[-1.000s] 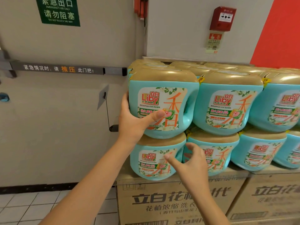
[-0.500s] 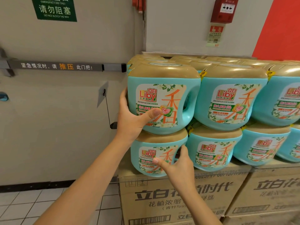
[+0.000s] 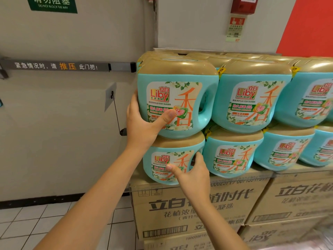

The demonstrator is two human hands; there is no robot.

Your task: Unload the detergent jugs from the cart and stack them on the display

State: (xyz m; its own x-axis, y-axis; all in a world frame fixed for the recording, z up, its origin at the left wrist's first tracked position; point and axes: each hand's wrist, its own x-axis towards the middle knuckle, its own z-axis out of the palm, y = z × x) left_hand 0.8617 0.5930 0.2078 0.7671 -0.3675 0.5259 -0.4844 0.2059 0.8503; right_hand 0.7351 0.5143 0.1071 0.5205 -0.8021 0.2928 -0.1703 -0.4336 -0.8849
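Teal detergent jugs with gold lids stand two layers high on cardboard boxes. My left hand grips the lower left corner of the top-left jug, thumb across its label and fingers around its side. Under it sits the bottom-left jug. My right hand holds that jug at its right side, thumb on the label and fingers curled into the handle gap. More jugs fill both layers to the right.
An emergency exit door with a grey push bar is to the left of the stack. A red wall and a fire alarm box are behind it. White floor tiles lie at lower left.
My right hand has moved up and left from in front of the lower jugs to the bottom-left jug's handle side. My left hand stays on the top-left jug. The camera came closer.
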